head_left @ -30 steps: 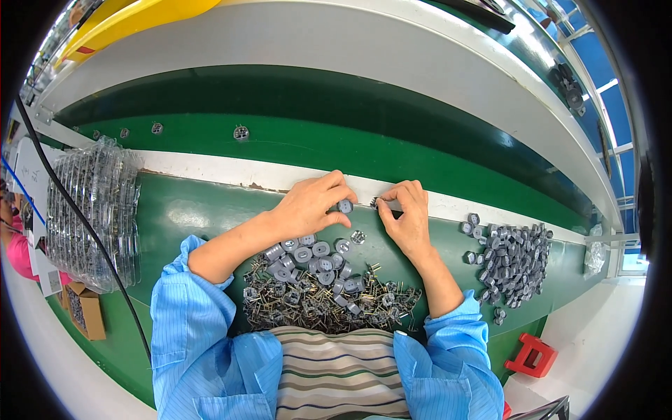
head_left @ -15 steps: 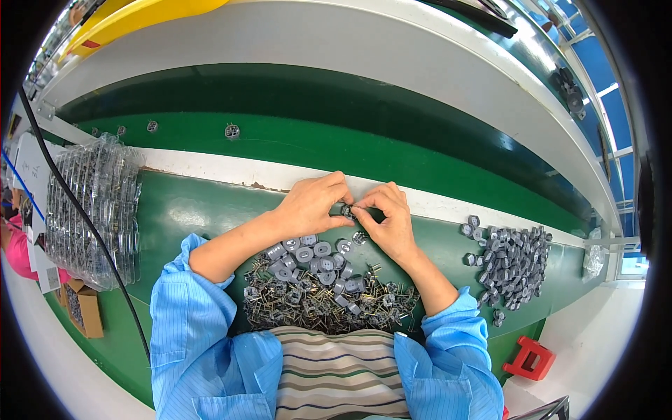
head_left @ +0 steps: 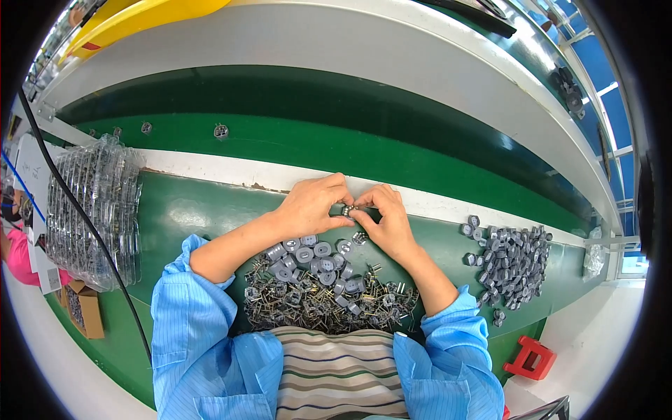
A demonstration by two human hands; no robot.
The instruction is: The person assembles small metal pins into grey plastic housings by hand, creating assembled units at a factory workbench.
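Both hands meet over the far edge of the green work surface. My left hand [head_left: 318, 203] is closed, its thumb and fingers pinching a small round grey part with metal bits [head_left: 347, 209]. From the other side my right hand [head_left: 385, 215] pinches that same part with thumb and fingertip; its underside is hidden by fingers. Just below the hands lie several round grey plastic caps [head_left: 322, 249], each with slots or holes. Nearer my body spreads a heap of small dark parts with metal pins [head_left: 329, 301].
To the right is a big pile of grey caps [head_left: 514, 262]. Stacked clear plastic trays [head_left: 94, 210] stand at the left, a black cable [head_left: 87, 224] passing before them. Beyond the white ledge [head_left: 210, 170], small round parts [head_left: 221, 131] sit on a green belt [head_left: 294, 143]. A red stool [head_left: 530, 358] is lower right.
The small parts on the green belt have shifted a little to the left. Both hands stay in place, with the held part turned slightly between the fingertips.
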